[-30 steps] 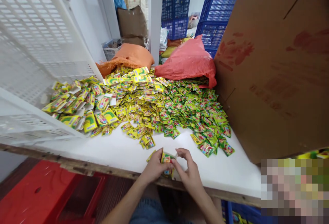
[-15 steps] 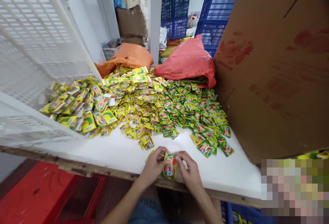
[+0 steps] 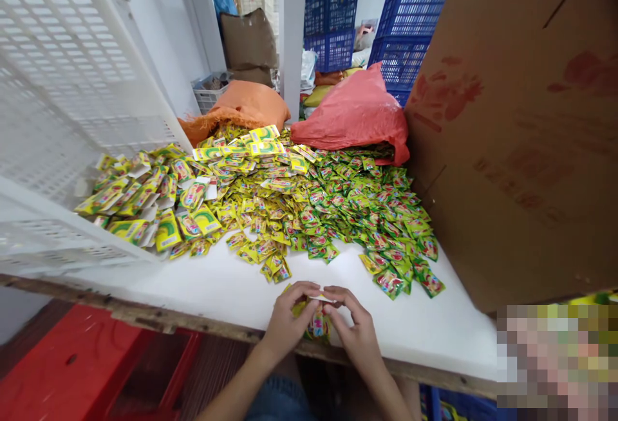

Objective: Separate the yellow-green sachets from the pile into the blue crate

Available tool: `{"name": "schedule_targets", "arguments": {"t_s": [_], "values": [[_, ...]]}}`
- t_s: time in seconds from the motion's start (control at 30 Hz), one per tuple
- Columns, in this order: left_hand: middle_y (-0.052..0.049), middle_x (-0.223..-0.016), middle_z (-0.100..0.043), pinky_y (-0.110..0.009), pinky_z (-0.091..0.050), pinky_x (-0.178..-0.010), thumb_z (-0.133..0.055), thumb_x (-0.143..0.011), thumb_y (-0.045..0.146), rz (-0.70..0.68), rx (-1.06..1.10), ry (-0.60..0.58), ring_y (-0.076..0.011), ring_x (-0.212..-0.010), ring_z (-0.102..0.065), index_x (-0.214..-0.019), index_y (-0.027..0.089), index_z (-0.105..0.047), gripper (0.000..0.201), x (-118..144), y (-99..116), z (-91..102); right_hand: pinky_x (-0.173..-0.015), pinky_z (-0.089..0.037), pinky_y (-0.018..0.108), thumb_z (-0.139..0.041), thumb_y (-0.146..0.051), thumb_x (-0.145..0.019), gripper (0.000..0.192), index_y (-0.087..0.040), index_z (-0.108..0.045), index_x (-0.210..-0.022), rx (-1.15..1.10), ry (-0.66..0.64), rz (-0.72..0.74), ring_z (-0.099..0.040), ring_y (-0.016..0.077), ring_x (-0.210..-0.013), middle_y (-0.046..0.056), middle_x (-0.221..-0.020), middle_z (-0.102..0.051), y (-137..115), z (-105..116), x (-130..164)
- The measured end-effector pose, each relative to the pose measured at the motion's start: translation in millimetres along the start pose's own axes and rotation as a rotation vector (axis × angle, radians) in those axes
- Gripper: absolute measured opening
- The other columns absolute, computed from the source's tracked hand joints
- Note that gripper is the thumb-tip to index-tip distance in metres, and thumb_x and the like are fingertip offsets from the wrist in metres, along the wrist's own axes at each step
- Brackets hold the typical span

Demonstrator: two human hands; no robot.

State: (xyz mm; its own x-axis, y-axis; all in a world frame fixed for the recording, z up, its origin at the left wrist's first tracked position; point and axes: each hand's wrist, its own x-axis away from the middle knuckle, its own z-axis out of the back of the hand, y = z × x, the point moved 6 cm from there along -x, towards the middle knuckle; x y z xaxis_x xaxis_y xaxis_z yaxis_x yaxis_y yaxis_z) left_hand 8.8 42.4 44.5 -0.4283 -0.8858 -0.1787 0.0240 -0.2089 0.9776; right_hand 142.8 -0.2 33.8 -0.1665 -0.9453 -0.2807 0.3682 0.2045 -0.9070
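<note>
Left hand [image 3: 288, 323] and right hand [image 3: 355, 327] closed together on small stack of sachets [image 3: 318, 323], at near edge of white surface [image 3: 226, 286]. Fingertips pinching stack top. Only this handful gathered; large loose pile of sachets [image 3: 309, 202] beyond, unsorted, reaching far to orange sack [image 3: 246, 107] and red bag [image 3: 355, 112]. White crate [image 3: 62, 86] left, cardboard box [image 3: 521, 131] right. Versus half a second back: stack turned lower, more hidden by fingers.

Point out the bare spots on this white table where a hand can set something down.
Bare: the front strip of the white tabletop between the heap of yellow-green sachets and the wooden edge, and right of the hands beside the brown cardboard box. Crowded: the middle and back.
</note>
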Motion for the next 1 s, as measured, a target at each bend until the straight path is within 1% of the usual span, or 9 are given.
{"name": "schedule_targets", "arguments": {"t_s": [0.2, 0.37, 0.47, 0.63, 0.73, 0.8, 0.9, 0.93, 1.0], "values": [[-0.006, -0.089, -0.065, -0.03, -0.043, -0.085, -0.056, -0.079, 0.022, 0.009, -0.055, 0.082, -0.0193, -0.09, -0.058, -0.082, 0.018, -0.067, 0.012, -0.5, 5.1, 3.2, -0.076, -0.048, 0.03, -0.051, -0.031, -0.083, 0.017, -0.019, -0.063, -0.087, 0.008, 0.041, -0.009, -0.059, 0.0189, -0.084, 0.006, -0.087, -0.065, -8.5, -0.2, -1.6], [-0.004, -0.079, -0.066, -0.026, -0.044, -0.074, -0.057, -0.078, 0.025, 0.094, -0.059, 0.117, -0.018, -0.078, -0.059, -0.08, 0.017, -0.066, 0.012, -4.3, 2.1, 2.2, -0.067, -0.047, 0.026, -0.051, -0.034, -0.083, 0.02, -0.018, -0.062, -0.086, 0.063, 0.025, -0.091, -0.057, 0.0168, -0.071, 0.004, -0.077, -0.064, -9.4, 1.9, -6.8], [-0.005, -0.079, -0.066, -0.026, -0.044, -0.073, -0.058, -0.077, 0.027, 0.107, -0.019, 0.112, -0.0181, -0.078, -0.059, -0.08, 0.017, -0.066, 0.014, -4.9, -1.9, 2.0, -0.067, -0.047, 0.026, -0.051, -0.035, -0.083, 0.02, -0.018, -0.062, -0.085, 0.028, 0.021, -0.117, -0.058, 0.0169, -0.073, 0.003, -0.078, -0.064, -8.3, 3.3, -6.9], [-0.007, -0.086, -0.067, -0.03, -0.045, -0.079, -0.062, -0.075, 0.028, 0.106, 0.122, 0.043, -0.0203, -0.085, -0.06, -0.082, 0.016, -0.07, 0.016, -0.7, -13.0, 4.5, -0.075, -0.048, 0.029, -0.053, -0.033, -0.082, 0.019, -0.019, -0.065, -0.087, -0.076, 0.029, -0.086, -0.06, 0.0189, -0.084, 0.005, -0.086, -0.066, 0.7, 1.4, 3.0], [-0.007, -0.087, -0.067, -0.031, -0.046, -0.079, -0.063, -0.074, 0.028, 0.103, 0.107, 0.003, -0.0205, -0.085, -0.061, -0.083, 0.017, -0.071, 0.015, 3.1, -15.6, 3.9, -0.075, -0.048, 0.031, -0.053, -0.033, -0.082, 0.019, -0.019, -0.065, -0.089, -0.089, 0.024, -0.108, -0.061, 0.0199, -0.085, 0.006, -0.086, -0.066, 6.5, -5.0, 7.4], [-0.007, -0.091, -0.066, -0.031, -0.046, -0.079, -0.062, -0.075, 0.027, 0.115, 0.103, -0.001, -0.02, -0.087, -0.06, -0.09, 0.018, -0.069, 0.019, 6.0, -16.5, 1.6, -0.076, -0.048, 0.031, -0.051, -0.033, -0.083, 0.02, -0.019, -0.065, -0.09, -0.073, 0.029, -0.102, -0.061, 0.0199, -0.084, 0.006, -0.086, -0.066, 3.8, -6.1, 6.9], [-0.007, -0.097, -0.065, -0.031, -0.047, -0.081, -0.061, -0.076, 0.026, 0.133, 0.138, -0.012, -0.0182, -0.086, -0.061, -0.112, 0.02, -0.057, 0.037, 9.6, -17.3, -1.9, -0.077, -0.048, 0.031, -0.048, -0.033, -0.084, 0.022, -0.02, -0.065, -0.087, 0.012, 0.069, -0.072, -0.06, 0.0207, -0.085, 0.006, -0.087, -0.066, -10.0, 14.5, 9.1], [-0.007, -0.097, -0.065, -0.031, -0.047, -0.08, -0.061, -0.077, 0.026, 0.134, 0.137, -0.013, -0.0177, -0.085, -0.061, -0.115, 0.02, -0.055, 0.039, 10.1, -17.5, -1.4, -0.076, -0.048, 0.031, -0.048, -0.034, -0.084, 0.022, -0.021, -0.065, -0.087, 0.065, 0.078, -0.074, -0.06, 0.0211, -0.085, 0.006, -0.088, -0.066, -14.8, 29.4, 13.1], [-0.007, -0.096, -0.065, -0.03, -0.046, -0.08, -0.058, -0.078, 0.027, 0.13, 0.08, 0.003, -0.0174, -0.085, -0.061, -0.107, 0.018, -0.059, 0.03, 9.9, -18.1, 3.6, -0.074, -0.048, 0.03, -0.051, -0.037, -0.081, 0.022, -0.023, -0.066, -0.086, 0.198, 0.085, -0.109, -0.061, 0.0219, -0.084, 0.006, -0.088, -0.067, -19.8, 71.4, 28.3]]}}
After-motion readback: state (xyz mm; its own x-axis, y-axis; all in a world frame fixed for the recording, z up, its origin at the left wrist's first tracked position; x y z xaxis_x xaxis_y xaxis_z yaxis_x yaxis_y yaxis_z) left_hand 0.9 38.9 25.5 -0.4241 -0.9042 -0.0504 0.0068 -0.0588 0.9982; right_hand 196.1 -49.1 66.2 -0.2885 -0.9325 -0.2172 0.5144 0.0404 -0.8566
